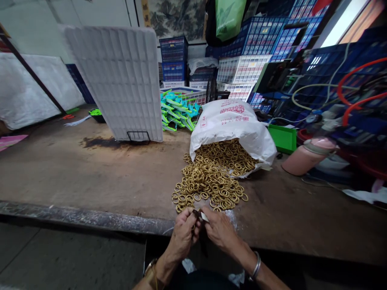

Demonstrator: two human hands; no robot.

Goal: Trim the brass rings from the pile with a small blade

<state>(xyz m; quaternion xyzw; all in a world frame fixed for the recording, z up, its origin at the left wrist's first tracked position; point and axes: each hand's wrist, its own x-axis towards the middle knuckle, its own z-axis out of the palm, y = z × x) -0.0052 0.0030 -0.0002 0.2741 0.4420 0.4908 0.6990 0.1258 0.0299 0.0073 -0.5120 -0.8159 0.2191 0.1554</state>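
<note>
My left hand (183, 231) is closed near the table's front edge, fingers pinched round a gold-coloured ring (193, 227) that is mostly hidden. Beside it, my right hand (220, 226) grips a small tool (204, 217) with a pale part and a dark end, which meets the left fingertips. Its exact kind cannot be made out. Just beyond both hands lies a heap of gold-coloured rings (208, 181). They spill from the mouth of a white woven sack (232, 121) with red print, lying on its side.
A wooden table (121, 173) carries a pale ribbed panel (121, 80) upright in a wire stand, green and blue plastic pieces (177, 110), a green tray (282, 138) and a pink-filled bottle (310, 155). Stacked crates (244, 68) and red hoses (347, 96) stand behind.
</note>
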